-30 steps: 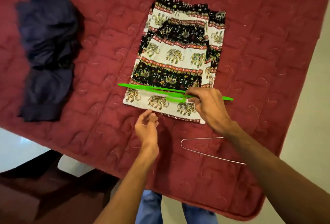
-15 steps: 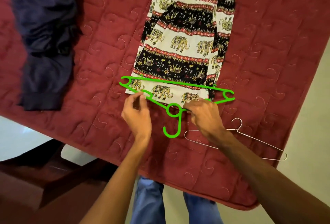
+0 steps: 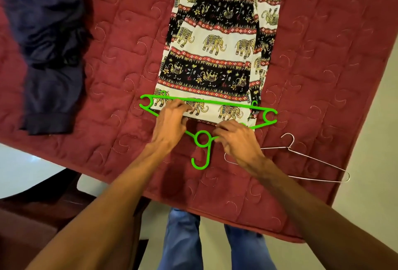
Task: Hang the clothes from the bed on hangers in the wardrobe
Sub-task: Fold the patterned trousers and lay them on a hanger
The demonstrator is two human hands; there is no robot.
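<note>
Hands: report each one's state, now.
Left hand: pinches the printed cloth at its hem.
Right hand: grips the green hanger.

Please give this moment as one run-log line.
left hand pinches elephant-print trousers | right hand grips green hanger | wire hanger idle

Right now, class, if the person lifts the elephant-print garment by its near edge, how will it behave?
Probably floppy: the elephant-print garment lies in flat folds on the quilt. Likely light, as the cloth looks thin. It may slip off the smooth green hanger.
</note>
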